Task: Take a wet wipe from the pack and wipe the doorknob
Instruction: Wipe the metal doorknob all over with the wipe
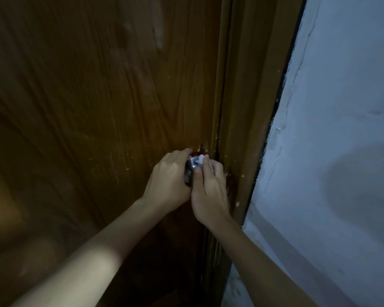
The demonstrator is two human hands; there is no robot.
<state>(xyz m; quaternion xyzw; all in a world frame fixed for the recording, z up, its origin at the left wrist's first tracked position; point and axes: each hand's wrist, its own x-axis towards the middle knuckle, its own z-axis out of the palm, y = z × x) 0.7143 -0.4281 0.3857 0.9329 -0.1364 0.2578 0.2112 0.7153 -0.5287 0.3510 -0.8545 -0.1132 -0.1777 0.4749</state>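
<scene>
A silver metal doorknob (191, 165) sticks out of a brown wooden door (98, 107) near its right edge. My left hand (167, 182) wraps around the knob from the left and grips it. My right hand (207, 189) presses a small white wet wipe (200, 159) against the knob's front and right side, fingers closed over the wipe. Most of the knob and the wipe is hidden under the two hands. The wipe pack is not in view.
A brown door frame (248, 129) runs beside the door's edge, with chipped spots near the knob. To the right stands a rough white wall (341, 129). The light is dim.
</scene>
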